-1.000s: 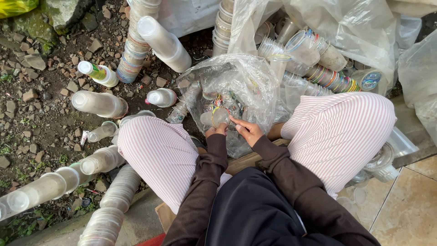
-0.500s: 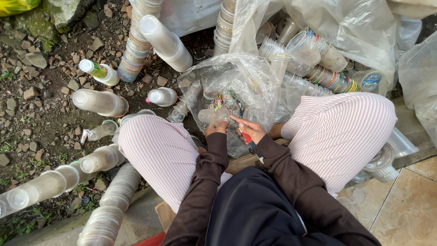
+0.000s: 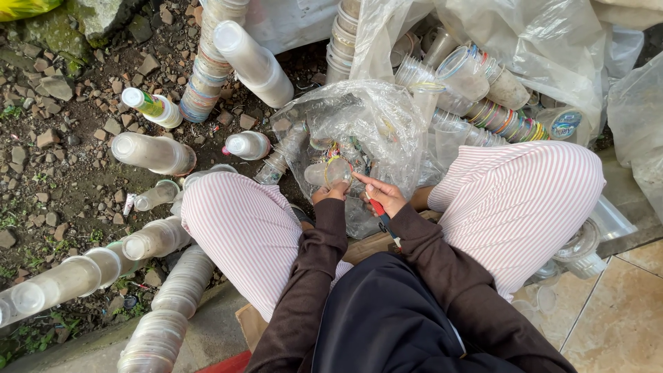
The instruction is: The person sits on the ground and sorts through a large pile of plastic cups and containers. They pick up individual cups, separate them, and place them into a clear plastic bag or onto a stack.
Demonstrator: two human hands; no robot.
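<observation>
The person sits low, knees apart in striped trousers, w/ both hands at a clear plastic bag (image 3: 359, 131) that stands between the knees. The left hand (image 3: 330, 193) has its grip closed around a clear plastic cup (image 3: 328, 173), which lies on its side at the bag's mouth, just above the fingers. The right hand (image 3: 381, 197) is clamped on a small cutter w/ red handle (image 3: 378, 209); the handle points down toward the lap, and the blade end is hidden by the fingers, so I cannot tell if it touches the cup. Compared w/ one sec ago, the right hand moved a little lower and to the right, away from the cup rim, and the red handle shows more clearly now; the cup stayed approx. in the same place in the left hand. In my judgement this means one cut or peel at the rim is just finished, and the cup is about ready to go aside. Inside the bag lie coloured strips, probably removed lids or labels. Around on the stony ground are long stacks of nested cups (image 3: 155, 152), and more loose cups (image 3: 476, 76) lie behind the bag.
</observation>
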